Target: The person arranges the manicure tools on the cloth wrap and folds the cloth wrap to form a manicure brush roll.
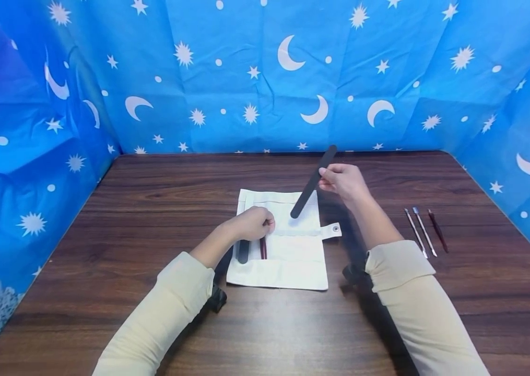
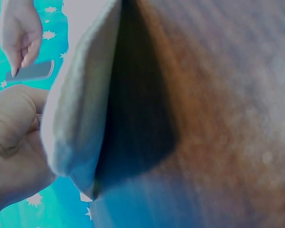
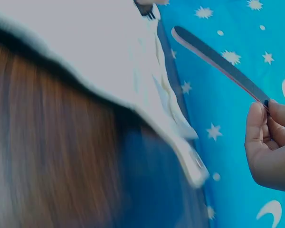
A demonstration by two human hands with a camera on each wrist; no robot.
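A white cloth tool pouch point(image 1: 295, 269) lies unfolded on the table, its snap strap pointing right. My left hand point(image 1: 251, 223) is over its middle, fingers curled in at the pocket edge and pinching the cloth. Below that hand, a dark nail file point(image 1: 243, 251) and a dark red stick tool point(image 1: 263, 248) show in the pouch, their upper parts hidden. Above the pouch's right side, my right hand point(image 1: 345, 183) pinches another dark nail file point(image 1: 314, 181) near its upper end. This file slants down to the left. In the right wrist view, its edge point(image 3: 213, 63) looks pinkish.
Right of my right forearm lie two thin silvery tools point(image 1: 416, 233), one with a blue tip, and a dark red tool point(image 1: 438, 231). The brown wooden table point(image 1: 152, 183) ends at a blue curtain point(image 1: 246, 78) with moons and stars.
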